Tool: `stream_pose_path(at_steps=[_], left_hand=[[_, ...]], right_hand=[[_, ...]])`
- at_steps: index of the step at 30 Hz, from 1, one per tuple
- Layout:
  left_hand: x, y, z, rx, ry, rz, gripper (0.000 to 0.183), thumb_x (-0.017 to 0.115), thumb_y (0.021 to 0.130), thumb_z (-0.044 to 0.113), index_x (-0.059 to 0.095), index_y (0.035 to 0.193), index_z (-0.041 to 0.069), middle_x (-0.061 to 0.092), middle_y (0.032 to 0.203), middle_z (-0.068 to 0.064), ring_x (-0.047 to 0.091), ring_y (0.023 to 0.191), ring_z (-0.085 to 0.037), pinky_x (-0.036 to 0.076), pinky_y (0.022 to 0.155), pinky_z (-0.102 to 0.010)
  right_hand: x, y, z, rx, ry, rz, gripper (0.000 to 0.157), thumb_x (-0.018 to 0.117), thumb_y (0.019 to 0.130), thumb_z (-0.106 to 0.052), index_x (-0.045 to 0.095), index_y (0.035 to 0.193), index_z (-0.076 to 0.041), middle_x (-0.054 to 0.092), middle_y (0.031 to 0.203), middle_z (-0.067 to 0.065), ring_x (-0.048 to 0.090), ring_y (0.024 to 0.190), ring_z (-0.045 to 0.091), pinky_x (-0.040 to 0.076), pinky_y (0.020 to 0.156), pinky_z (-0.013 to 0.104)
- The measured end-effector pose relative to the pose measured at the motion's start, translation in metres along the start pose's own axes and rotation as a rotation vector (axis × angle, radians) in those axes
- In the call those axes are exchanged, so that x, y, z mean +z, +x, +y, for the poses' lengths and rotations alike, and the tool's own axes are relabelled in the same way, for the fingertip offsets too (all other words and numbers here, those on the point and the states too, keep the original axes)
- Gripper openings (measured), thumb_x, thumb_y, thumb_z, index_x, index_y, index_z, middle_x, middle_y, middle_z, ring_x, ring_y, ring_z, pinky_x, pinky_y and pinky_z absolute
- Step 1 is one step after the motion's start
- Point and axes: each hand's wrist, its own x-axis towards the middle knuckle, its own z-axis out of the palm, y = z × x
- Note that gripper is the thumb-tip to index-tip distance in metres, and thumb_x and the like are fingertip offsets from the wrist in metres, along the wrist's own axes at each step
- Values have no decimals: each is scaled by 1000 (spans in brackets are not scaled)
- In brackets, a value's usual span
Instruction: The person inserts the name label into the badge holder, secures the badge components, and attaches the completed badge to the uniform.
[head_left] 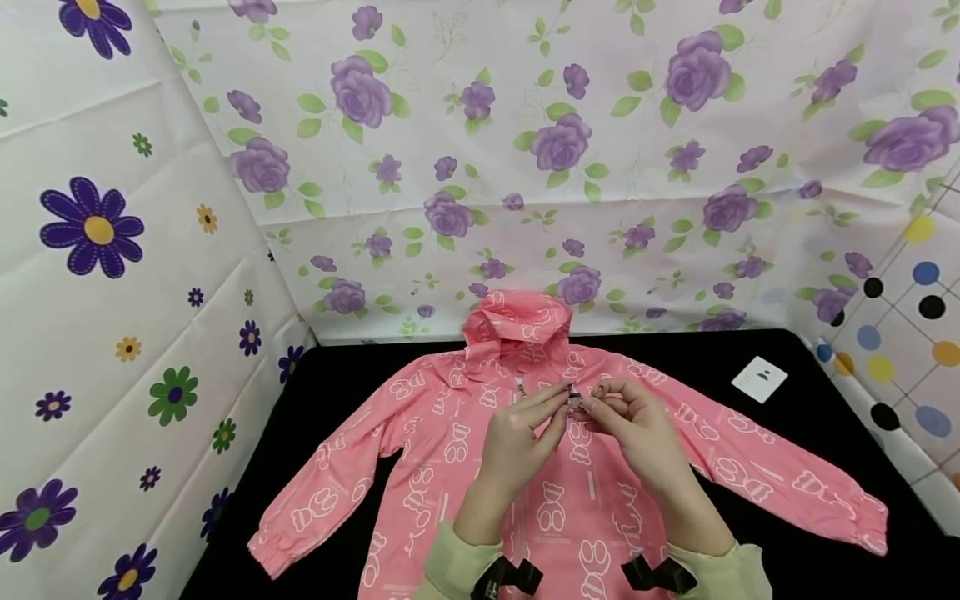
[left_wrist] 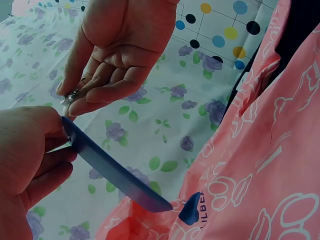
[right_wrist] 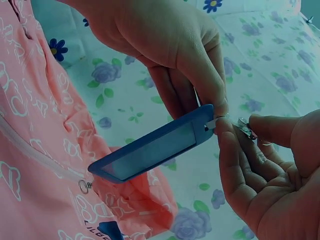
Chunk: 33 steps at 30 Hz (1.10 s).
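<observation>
A blue-framed badge holder with a clear window hangs over a pink hooded jacket printed with white bears. My left hand pinches the holder's slotted end, as the left wrist view shows, with its edge turned to the camera. Between the thumb and fingers of my right hand is a small silver metal clip. A short pale strap runs from the holder's slot to the clip. Both hands meet over the jacket's chest, fingertips close together.
The jacket lies spread on a black table, sleeves out and hood at the back. Its zip ends in a ring pull. A white card with a portrait icon lies at the back right. Flowered cloth walls off the back.
</observation>
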Motion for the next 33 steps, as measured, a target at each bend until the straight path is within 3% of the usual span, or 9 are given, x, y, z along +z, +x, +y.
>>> stream_pose_path(at_steps=[6, 19, 33], left_hand=[[-1, -1, 0, 13, 42, 2, 22, 78, 94, -1, 82, 115, -1, 77, 124, -12, 76, 111, -20, 61, 85, -19], [-3, -1, -2, 60, 16, 54, 25, 78, 89, -6, 82, 113, -2, 77, 123, -14, 76, 112, -22, 58, 95, -22], [-11, -2, -11, 122, -22, 7, 30, 82, 84, -10, 81, 113, -3, 78, 118, -14, 77, 109, -22, 58, 92, -19]], right_hand=[[4, -1, -1, 27, 18, -21, 21, 61, 110, -9, 52, 117, 9, 76, 112, 26, 78, 99, 19, 64, 89, 30], [13, -3, -1, -4, 83, 23, 15, 60, 109, -5, 52, 114, 7, 77, 108, 21, 78, 96, 18, 63, 88, 30], [18, -1, 5, -57, 87, 20, 14, 61, 108, -1, 51, 111, 10, 77, 102, 20, 78, 92, 20, 63, 85, 29]])
